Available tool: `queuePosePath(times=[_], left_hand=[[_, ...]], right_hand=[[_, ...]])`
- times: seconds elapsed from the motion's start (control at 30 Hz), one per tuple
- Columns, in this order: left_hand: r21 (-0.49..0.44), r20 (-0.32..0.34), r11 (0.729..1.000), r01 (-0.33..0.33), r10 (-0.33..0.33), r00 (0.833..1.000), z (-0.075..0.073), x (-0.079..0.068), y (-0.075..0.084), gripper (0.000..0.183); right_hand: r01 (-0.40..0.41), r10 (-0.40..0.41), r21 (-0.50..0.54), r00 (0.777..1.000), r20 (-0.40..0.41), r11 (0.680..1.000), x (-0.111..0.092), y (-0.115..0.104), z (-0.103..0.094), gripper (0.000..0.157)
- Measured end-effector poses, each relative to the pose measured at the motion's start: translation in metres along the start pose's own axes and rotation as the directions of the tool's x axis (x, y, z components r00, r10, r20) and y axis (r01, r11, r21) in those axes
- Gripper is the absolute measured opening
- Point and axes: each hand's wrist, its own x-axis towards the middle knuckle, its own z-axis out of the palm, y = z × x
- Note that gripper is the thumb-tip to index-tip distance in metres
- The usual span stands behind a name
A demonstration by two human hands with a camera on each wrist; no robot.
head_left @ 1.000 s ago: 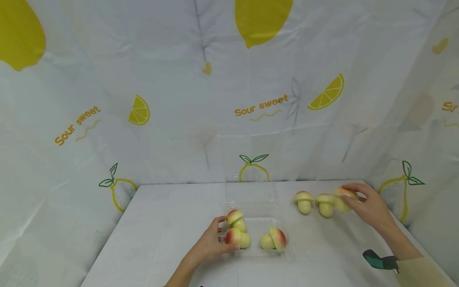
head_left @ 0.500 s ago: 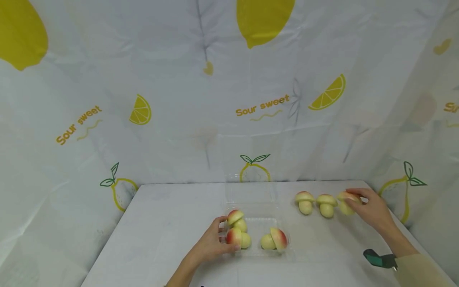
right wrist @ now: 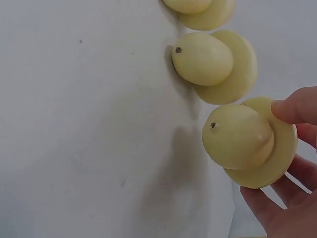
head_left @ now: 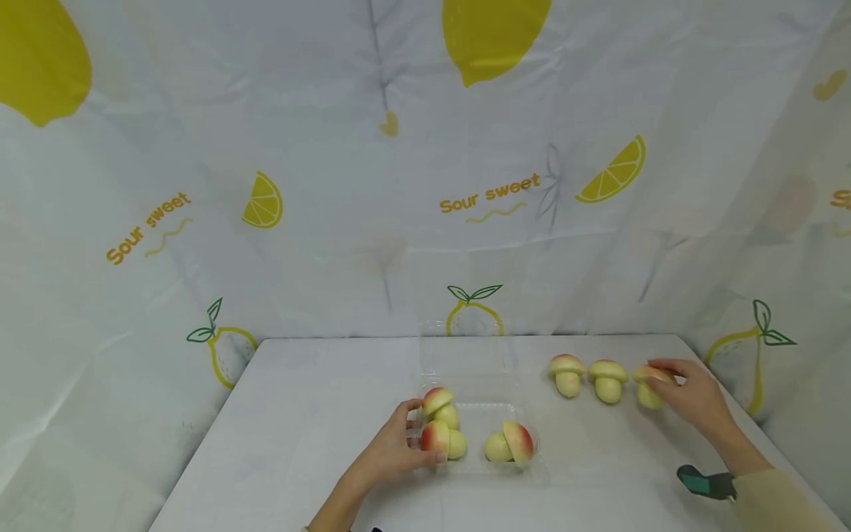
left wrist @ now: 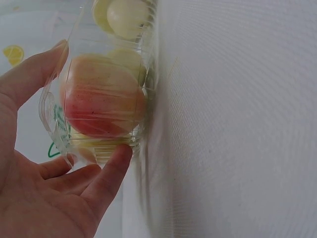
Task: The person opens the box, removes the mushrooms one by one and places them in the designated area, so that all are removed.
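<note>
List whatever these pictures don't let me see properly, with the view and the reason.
Head view: part of the held mushroom, behind the right hand.
Head view: the dark green object by the right sleeve, too small to identify.
Left wrist view: the upper mushroom, cut off by the top edge.
Right wrist view: the topmost mushroom, cut off by the top edge.

We see a box [head_left: 475,417] of clear, glossy plastic; the far-right mushroom-shaped pieces [head_left: 608,389] look smooth, with a low sheen. The tabletop [head_left: 312,428] looks matt and finely textured, the creased backdrop [head_left: 332,244] faintly shiny, like plastic sheeting.
</note>
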Motion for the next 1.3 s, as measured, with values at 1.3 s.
queuePosePath(times=[1.3], left_hand=[[0.005,-0.004,1.0,-0.004,0.004,1.0,0.0,-0.002,0.004,0.093]], right_hand=[[-0.053,0.056,-0.054,0.997,0.048,0.997,-0.007,-0.004,-0.003,0.036]])
